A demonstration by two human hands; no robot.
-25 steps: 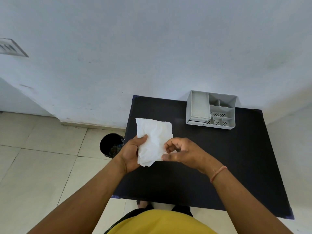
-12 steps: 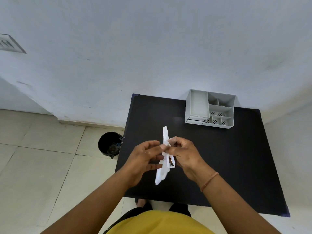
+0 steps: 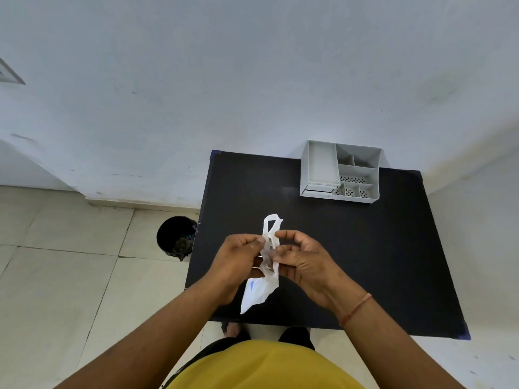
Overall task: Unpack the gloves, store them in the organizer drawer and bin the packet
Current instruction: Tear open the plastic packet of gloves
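Note:
A white paper packet [image 3: 259, 292] with a small blue mark hangs edge-on over the near part of the black table [image 3: 365, 262]. My left hand [image 3: 238, 259] pinches its left side and my right hand [image 3: 302, 259] pinches its right side, and the top is pulled apart into a torn loop. Something pale and translucent shows in the gap between my fingers; whether it is the gloves I cannot tell. The grey organizer [image 3: 341, 171] stands at the table's far edge, with its drawer front low on the left side.
A black bin [image 3: 175, 237] with dark rubbish inside stands on the tiled floor just left of the table. A pale wall runs behind the table and along its right side. My yellow shirt fills the bottom of the view.
The packet went from flat and facing me to edge-on. Both hands closed in on its upper part and its top has now come apart.

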